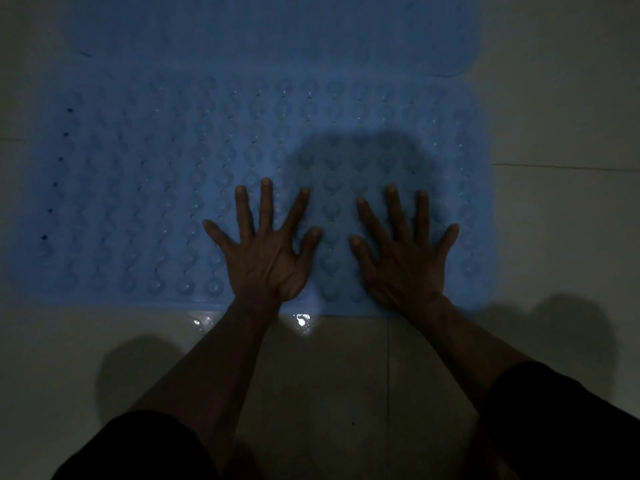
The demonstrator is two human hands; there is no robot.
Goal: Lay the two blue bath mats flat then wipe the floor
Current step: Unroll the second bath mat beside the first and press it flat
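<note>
Tiled floor (554,237), bumpy blue mat (156,188)

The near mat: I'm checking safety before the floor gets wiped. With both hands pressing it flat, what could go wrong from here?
1. Water glints on the tile by the near mat; the mat may slide.
2. The left hand and right hand lean on it, so a slide could tip the person forward.
3. The far mat overlaps it, perhaps leaving a ridge.

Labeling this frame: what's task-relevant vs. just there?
Task things: near blue bath mat, far blue bath mat, tiled floor, wet patch, left hand, right hand, both pressed flat, fingers spread.

Just there: dark sleeves.
</note>
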